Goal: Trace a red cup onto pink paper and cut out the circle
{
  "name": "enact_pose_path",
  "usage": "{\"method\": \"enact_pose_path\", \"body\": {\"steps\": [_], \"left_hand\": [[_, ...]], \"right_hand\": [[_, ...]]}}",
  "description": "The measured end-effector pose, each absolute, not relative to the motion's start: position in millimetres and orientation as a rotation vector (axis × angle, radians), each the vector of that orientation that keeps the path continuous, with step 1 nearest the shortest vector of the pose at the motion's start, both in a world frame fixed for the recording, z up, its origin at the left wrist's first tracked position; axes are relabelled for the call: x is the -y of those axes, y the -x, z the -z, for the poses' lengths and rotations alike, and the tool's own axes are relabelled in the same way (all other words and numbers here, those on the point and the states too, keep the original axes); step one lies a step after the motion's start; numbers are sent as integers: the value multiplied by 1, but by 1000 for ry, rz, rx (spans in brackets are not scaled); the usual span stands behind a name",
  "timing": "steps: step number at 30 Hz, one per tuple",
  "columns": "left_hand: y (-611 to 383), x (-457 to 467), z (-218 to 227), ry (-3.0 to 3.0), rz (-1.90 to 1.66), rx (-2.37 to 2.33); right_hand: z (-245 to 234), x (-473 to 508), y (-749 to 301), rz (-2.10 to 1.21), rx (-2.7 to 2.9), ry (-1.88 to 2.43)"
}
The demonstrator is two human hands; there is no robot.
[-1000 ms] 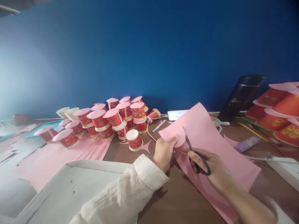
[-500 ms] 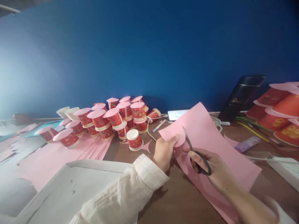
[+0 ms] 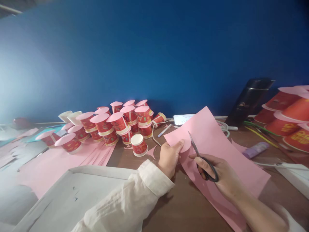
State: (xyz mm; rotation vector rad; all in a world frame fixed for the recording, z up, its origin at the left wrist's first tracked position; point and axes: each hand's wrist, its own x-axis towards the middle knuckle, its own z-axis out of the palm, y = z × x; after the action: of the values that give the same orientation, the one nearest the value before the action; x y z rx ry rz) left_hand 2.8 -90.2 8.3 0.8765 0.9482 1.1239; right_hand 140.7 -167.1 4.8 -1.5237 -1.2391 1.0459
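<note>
My left hand (image 3: 169,158) pinches the near left edge of a pink paper sheet (image 3: 217,151) that lies across the brown table. A rounded flap of the sheet curls beside my thumb. My right hand (image 3: 218,175) grips black-handled scissors (image 3: 201,156), whose blades point up and away into the paper next to that flap. A white sleeve covers my left forearm.
Several red paper cups with pink discs on top (image 3: 116,122) are piled at the back left, on more pink sheets (image 3: 60,161). A white tray (image 3: 72,196) sits near left. A phone (image 3: 183,118), pen, cables, a black flask (image 3: 248,100) and larger red cups (image 3: 287,116) stand at the right.
</note>
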Motion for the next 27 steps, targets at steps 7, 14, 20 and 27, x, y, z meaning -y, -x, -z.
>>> {"method": "enact_pose_path", "body": {"steps": [7,14,20,27], "left_hand": [[-3,90,-7,-894,-1117,-971],[-3,88,-6,-899,-1125,-958],[-3,89,-6,-889,-1133,-932],[-2,89,-7,-895,-1128,-957]], "right_hand": [[-5,168,-141,-1031,1247,1536],[-6,167,-142,-1015,1244,1538],[-4,167,-143,-1007,1244,1555],[-4,168,-144,-1002,1244,1565]]}}
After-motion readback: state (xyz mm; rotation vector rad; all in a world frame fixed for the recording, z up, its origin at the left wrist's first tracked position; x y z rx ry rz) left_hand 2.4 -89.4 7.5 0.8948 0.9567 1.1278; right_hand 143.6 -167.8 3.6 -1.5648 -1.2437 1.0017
